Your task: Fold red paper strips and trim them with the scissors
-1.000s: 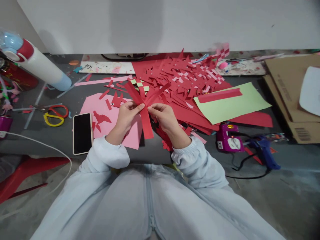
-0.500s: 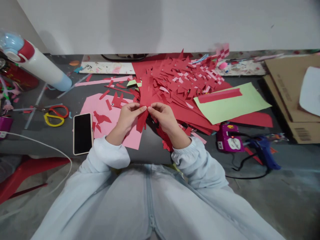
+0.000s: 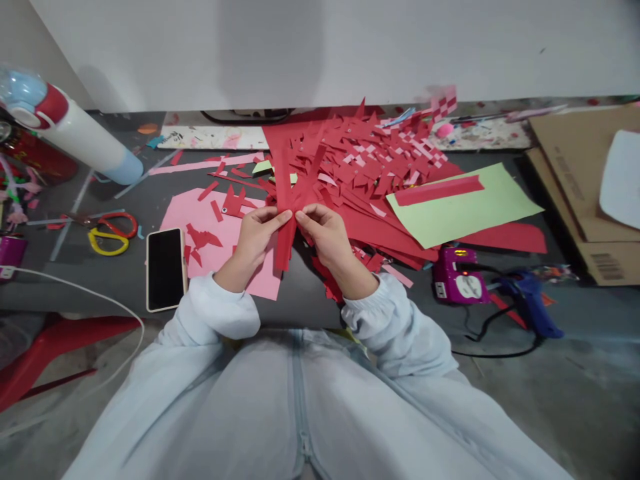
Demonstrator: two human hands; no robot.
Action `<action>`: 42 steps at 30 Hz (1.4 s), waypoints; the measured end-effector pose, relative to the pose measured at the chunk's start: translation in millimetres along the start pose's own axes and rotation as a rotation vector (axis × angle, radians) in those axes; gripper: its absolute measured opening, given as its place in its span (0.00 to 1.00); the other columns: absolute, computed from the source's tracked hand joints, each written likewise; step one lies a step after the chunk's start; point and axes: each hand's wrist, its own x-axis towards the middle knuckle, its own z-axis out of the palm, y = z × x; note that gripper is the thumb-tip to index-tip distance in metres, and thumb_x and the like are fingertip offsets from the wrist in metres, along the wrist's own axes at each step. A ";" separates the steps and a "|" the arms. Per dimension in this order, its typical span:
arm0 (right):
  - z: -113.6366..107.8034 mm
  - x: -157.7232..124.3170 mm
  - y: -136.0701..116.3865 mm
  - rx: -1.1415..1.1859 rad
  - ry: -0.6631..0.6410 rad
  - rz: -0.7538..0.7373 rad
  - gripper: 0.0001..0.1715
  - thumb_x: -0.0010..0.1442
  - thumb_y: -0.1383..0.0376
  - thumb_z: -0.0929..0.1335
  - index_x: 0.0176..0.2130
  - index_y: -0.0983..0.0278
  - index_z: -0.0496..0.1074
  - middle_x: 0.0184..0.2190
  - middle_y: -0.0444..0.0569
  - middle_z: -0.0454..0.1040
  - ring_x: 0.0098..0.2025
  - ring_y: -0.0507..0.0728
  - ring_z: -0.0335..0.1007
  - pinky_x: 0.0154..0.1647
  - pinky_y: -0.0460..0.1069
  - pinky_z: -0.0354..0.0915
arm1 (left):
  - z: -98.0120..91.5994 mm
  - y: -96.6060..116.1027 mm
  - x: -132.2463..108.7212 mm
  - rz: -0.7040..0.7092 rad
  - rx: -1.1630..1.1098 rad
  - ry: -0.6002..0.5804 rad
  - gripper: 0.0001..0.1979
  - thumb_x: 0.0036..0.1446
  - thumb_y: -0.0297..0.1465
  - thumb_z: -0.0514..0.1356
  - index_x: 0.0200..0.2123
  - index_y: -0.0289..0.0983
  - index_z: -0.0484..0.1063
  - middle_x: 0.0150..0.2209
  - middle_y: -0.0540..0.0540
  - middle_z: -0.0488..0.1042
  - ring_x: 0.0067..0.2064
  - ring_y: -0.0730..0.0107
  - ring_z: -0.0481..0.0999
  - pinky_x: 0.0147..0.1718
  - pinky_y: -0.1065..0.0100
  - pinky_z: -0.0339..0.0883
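Note:
My left hand (image 3: 256, 239) pinches red paper strips (image 3: 283, 177) between thumb and fingertips. Close beside it, my right hand (image 3: 327, 241) is closed in a pinch on the same strips at mid-length. Above the fingers the strips spread apart in a V; below them the ends hang together. Part of the paper is hidden behind the thumbs. Under my left hand lies a pink paper sheet (image 3: 175, 210) with red scraps and a red bird-like cutout (image 3: 204, 238). Behind both hands is a large heap of red paper pieces (image 3: 370, 173), some woven with pink.
To the left are scissors (image 3: 113, 233), a phone (image 3: 165, 270) and a white bottle (image 3: 93, 137). On the right lie a pale green sheet (image 3: 460, 220), a purple box (image 3: 457, 277), a blue glue gun (image 3: 533, 307) and cardboard (image 3: 565, 187). A white panel (image 3: 350, 53) stands behind.
The red strips, earlier lined up as one broad band above my fingers, now fan apart into a V. Both hands stay in nearly the same place.

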 end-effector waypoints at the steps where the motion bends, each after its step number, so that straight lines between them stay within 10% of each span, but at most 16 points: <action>1: -0.2 0.1 -0.4 0.005 0.003 -0.003 0.25 0.39 0.49 0.79 0.28 0.62 0.70 0.20 0.37 0.66 0.19 0.44 0.53 0.20 0.44 0.50 | 0.3 0.6 -0.3 -0.004 0.003 0.003 0.12 0.39 0.35 0.75 0.24 0.37 0.77 0.26 0.53 0.76 0.29 0.77 0.74 0.35 0.71 0.69; 31: 1.0 -0.1 -0.5 -0.035 0.041 -0.031 0.24 0.39 0.51 0.78 0.29 0.62 0.71 0.22 0.38 0.66 0.22 0.45 0.55 0.25 0.45 0.57 | -1.9 -8.2 3.0 0.182 0.188 0.037 0.16 0.42 0.40 0.73 0.22 0.36 0.74 0.24 0.52 0.71 0.29 0.74 0.70 0.32 0.69 0.64; 42: -2.9 1.8 -3.3 -0.056 0.074 -0.030 0.25 0.39 0.50 0.78 0.30 0.62 0.71 0.25 0.41 0.71 0.27 0.49 0.65 0.31 0.47 0.66 | 0.3 1.0 -0.4 -0.024 0.040 -0.075 0.14 0.40 0.36 0.74 0.27 0.34 0.77 0.26 0.50 0.75 0.30 0.73 0.74 0.37 0.67 0.69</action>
